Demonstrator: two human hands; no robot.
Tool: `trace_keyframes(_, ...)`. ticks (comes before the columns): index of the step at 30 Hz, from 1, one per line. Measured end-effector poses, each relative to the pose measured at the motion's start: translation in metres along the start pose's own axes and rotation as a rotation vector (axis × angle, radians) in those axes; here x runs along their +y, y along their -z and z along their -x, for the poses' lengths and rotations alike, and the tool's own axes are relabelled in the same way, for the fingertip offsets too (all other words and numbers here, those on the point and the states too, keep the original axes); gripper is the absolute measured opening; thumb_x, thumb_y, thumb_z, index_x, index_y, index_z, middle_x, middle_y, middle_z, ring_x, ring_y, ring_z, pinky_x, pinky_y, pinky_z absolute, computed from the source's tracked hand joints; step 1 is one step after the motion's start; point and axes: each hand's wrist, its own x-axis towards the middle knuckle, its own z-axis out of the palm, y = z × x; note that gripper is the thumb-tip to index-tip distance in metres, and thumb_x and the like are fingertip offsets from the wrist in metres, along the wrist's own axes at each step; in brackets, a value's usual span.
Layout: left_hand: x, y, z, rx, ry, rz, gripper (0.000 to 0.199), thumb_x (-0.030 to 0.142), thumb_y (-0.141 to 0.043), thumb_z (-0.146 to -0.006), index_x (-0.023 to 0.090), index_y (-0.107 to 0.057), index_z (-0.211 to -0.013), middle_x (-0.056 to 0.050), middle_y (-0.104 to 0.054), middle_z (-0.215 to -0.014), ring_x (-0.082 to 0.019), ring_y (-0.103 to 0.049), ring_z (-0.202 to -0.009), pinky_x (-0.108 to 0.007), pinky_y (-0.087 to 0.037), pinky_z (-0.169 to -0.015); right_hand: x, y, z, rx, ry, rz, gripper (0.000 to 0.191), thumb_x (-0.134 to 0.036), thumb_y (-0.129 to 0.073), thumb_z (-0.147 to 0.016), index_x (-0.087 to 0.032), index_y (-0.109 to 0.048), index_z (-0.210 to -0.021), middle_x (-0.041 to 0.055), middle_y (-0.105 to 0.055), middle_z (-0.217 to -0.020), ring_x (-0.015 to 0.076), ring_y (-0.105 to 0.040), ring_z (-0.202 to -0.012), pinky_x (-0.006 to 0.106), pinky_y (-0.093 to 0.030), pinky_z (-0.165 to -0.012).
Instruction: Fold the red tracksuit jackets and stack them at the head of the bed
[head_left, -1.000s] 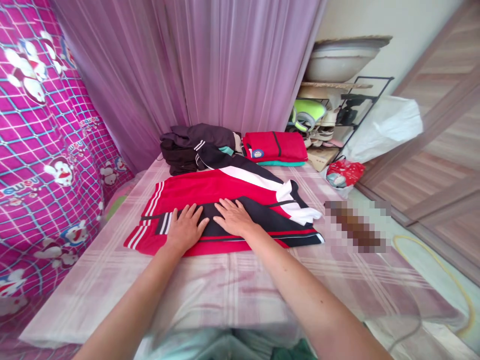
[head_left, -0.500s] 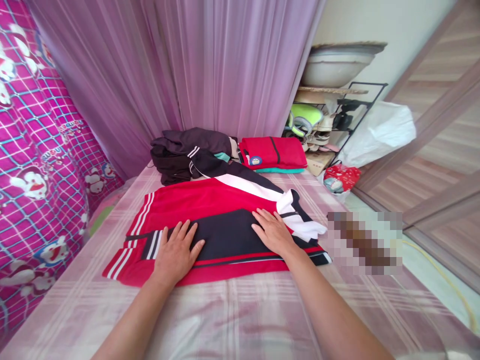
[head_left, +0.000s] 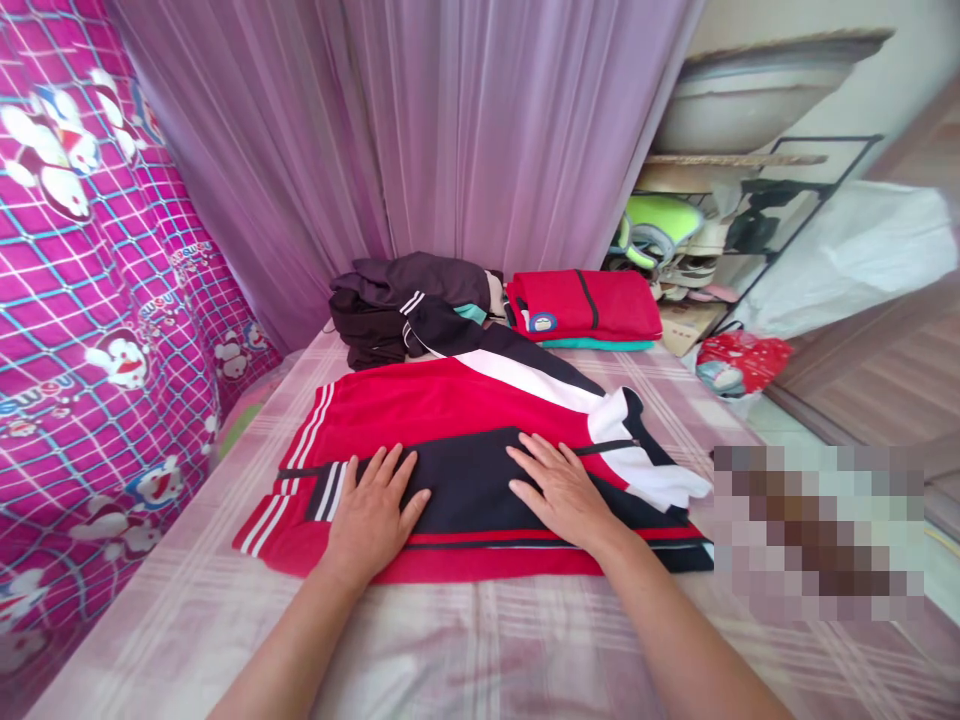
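A red, black and white jacket [head_left: 405, 405] lies spread on the bed, its near sleeve laid flat across the body. My left hand [head_left: 375, 515] rests palm down with fingers spread on the striped cuff end of that black sleeve. Toward the collar side, my right hand [head_left: 561, 490] presses flat on the same sleeve, fingers apart. Neither hand grips the cloth. The far sleeve [head_left: 517, 350] stretches out beyond the body toward the back, its striped cuff against a dark pile of clothes. At the right the white-lined collar [head_left: 637, 440] stands crumpled.
Dark clothes [head_left: 397, 290] are heaped at the back, beside a folded red garment [head_left: 592, 305] on a teal one. A plaid sheet [head_left: 450, 650] covers the bed. Purple curtains [head_left: 480, 130] hang behind, a pink cartoon-print cloth [head_left: 120, 300] at left. A shoe rack [head_left: 750, 250] stands right.
The view has shifted, so everything sits a little farther right and the right side looms larger. Both hands stay flat on the sleeve, and the jacket looks the same.
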Motion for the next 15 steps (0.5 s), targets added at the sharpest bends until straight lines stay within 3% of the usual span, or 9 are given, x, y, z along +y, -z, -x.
trace_keyframes(4,-0.001,0.000,0.002,-0.001,-0.010,0.005,0.056,0.056,-0.041,-0.095,0.028,-0.052,-0.143,-0.010,-0.048,-0.151,-0.032,-0.041,-0.141,-0.060,-0.021,-0.119,0.014,-0.004,-0.001,0.079,-0.025,-0.006,0.043,-0.041,-0.041,-0.099,-0.030,-0.060,-0.135,0.0058,-0.054,-0.146,0.0267,-0.046,-0.137,0.052,-0.033,-0.114)
trace_keyframes(9,0.006,0.006,0.000,-0.013,-0.003,0.007,0.055,0.053,-0.041,-0.096,0.028,-0.051,-0.144,-0.010,-0.047,-0.152,-0.032,-0.040,-0.142,-0.062,-0.019,-0.119,0.015,-0.006,-0.002,0.108,-0.013,-0.005,0.042,-0.041,-0.041,-0.098,-0.028,-0.063,-0.131,0.0062,-0.057,-0.143,0.0272,-0.049,-0.134,0.052,-0.035,-0.113)
trace_keyframes(15,0.029,0.009,-0.001,-0.096,-0.275,0.136,0.049,0.045,-0.034,-0.100,0.027,-0.053,-0.142,-0.005,-0.052,-0.149,-0.024,-0.040,-0.142,-0.050,-0.023,-0.121,0.016,-0.006,-0.002,0.100,-0.001,0.002,0.044,-0.041,-0.041,-0.098,-0.025,-0.063,-0.132,0.0077,-0.056,-0.144,0.0278,-0.049,-0.135,0.052,-0.035,-0.113)
